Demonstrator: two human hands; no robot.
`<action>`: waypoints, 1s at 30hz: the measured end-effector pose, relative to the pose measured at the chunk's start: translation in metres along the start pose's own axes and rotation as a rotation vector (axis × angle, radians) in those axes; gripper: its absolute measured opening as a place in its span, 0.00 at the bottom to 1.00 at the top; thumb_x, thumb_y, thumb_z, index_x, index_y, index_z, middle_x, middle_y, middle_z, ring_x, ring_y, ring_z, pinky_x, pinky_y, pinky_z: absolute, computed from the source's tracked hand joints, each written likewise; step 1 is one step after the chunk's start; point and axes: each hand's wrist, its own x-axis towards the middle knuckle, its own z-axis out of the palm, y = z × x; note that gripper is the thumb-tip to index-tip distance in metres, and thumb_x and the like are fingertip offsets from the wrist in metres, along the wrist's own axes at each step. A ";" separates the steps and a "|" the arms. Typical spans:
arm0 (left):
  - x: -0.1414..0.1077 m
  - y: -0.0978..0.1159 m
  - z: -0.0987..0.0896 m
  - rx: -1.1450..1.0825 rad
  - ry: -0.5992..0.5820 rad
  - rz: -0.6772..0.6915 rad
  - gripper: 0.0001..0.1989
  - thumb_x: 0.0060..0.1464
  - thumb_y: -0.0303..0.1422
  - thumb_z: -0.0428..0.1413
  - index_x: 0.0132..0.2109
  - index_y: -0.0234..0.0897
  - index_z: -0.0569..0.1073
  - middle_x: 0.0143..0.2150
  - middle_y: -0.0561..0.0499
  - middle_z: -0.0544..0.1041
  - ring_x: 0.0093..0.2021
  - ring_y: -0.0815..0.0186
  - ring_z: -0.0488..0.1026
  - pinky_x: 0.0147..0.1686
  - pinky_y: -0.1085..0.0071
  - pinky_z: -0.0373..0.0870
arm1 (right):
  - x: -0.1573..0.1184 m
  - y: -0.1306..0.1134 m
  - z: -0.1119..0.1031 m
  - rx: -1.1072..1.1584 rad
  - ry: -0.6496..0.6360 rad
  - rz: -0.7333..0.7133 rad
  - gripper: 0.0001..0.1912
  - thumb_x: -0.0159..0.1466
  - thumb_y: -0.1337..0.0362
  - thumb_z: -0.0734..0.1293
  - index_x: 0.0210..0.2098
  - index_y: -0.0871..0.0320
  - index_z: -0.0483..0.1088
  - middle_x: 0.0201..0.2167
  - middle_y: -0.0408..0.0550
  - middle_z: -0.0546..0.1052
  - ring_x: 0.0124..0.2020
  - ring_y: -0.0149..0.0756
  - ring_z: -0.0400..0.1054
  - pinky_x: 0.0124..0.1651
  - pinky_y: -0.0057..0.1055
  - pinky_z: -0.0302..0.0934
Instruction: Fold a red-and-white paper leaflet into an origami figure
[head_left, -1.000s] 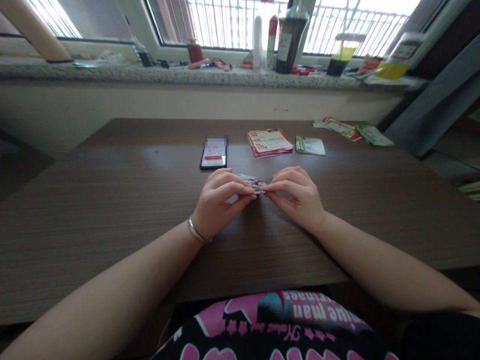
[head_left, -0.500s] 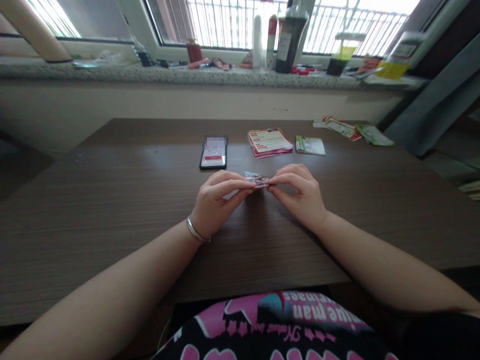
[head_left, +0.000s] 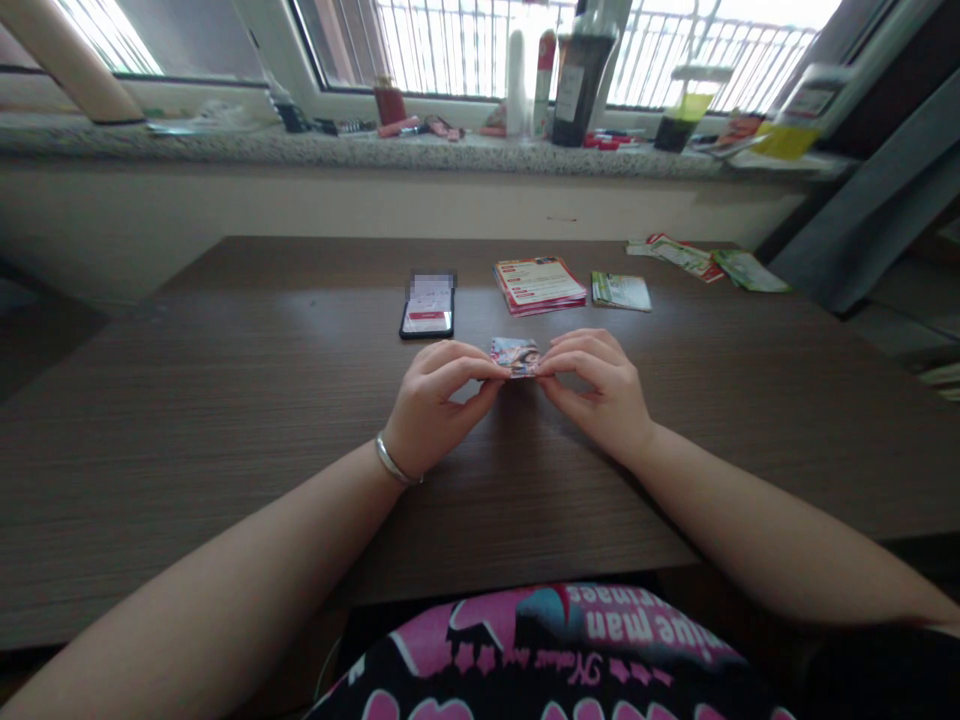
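Observation:
A small colourful printed card or paper (head_left: 515, 354) is held just above the brown table (head_left: 262, 400). My left hand (head_left: 444, 400) pinches its left edge between thumb and fingers, and a silver bangle circles that wrist. On the other side, my right hand (head_left: 600, 385) grips the right edge the same way. Beyond my left hand lies a phone (head_left: 428, 318) with its screen lit. A stack of red-edged printed sheets (head_left: 541, 284) lies past the card, with a smaller green and white stack (head_left: 621, 291) to its right.
Loose green and red packets (head_left: 750, 271) lie at the table's back right. Behind the table, a stone windowsill (head_left: 450, 152) holds a dark bottle (head_left: 581, 85), a red jar (head_left: 388, 101), yellow containers and small items. A grey curtain (head_left: 877, 220) hangs at the right.
The card between my fingers has changed tilt, so more of its printed face shows. Both hands have stayed nearly in place.

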 end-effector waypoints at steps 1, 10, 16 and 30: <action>0.000 0.000 0.000 0.000 0.001 -0.003 0.04 0.54 0.26 0.60 0.38 0.38 0.75 0.35 0.51 0.78 0.36 0.68 0.75 0.39 0.69 0.72 | 0.000 0.000 0.000 0.001 -0.001 -0.005 0.05 0.60 0.68 0.69 0.34 0.51 0.73 0.34 0.43 0.80 0.41 0.37 0.72 0.48 0.41 0.66; -0.001 0.000 0.000 0.020 -0.040 -0.022 0.03 0.55 0.28 0.59 0.38 0.38 0.75 0.36 0.51 0.78 0.36 0.68 0.74 0.38 0.69 0.72 | 0.001 -0.003 -0.001 -0.002 -0.021 0.004 0.04 0.59 0.68 0.70 0.33 0.51 0.73 0.32 0.42 0.79 0.41 0.38 0.72 0.48 0.40 0.65; 0.000 0.000 -0.001 0.035 -0.038 0.011 0.03 0.54 0.28 0.60 0.37 0.39 0.76 0.34 0.51 0.77 0.33 0.69 0.73 0.36 0.70 0.71 | 0.001 -0.005 -0.001 -0.013 -0.051 -0.012 0.04 0.60 0.67 0.70 0.34 0.51 0.74 0.33 0.43 0.80 0.40 0.37 0.72 0.47 0.39 0.66; 0.000 -0.001 -0.002 0.005 -0.027 -0.018 0.03 0.56 0.30 0.60 0.39 0.40 0.76 0.34 0.52 0.77 0.34 0.69 0.73 0.37 0.70 0.71 | 0.000 0.002 -0.001 0.038 -0.037 0.038 0.02 0.61 0.65 0.69 0.35 0.52 0.74 0.33 0.44 0.80 0.40 0.37 0.72 0.47 0.40 0.66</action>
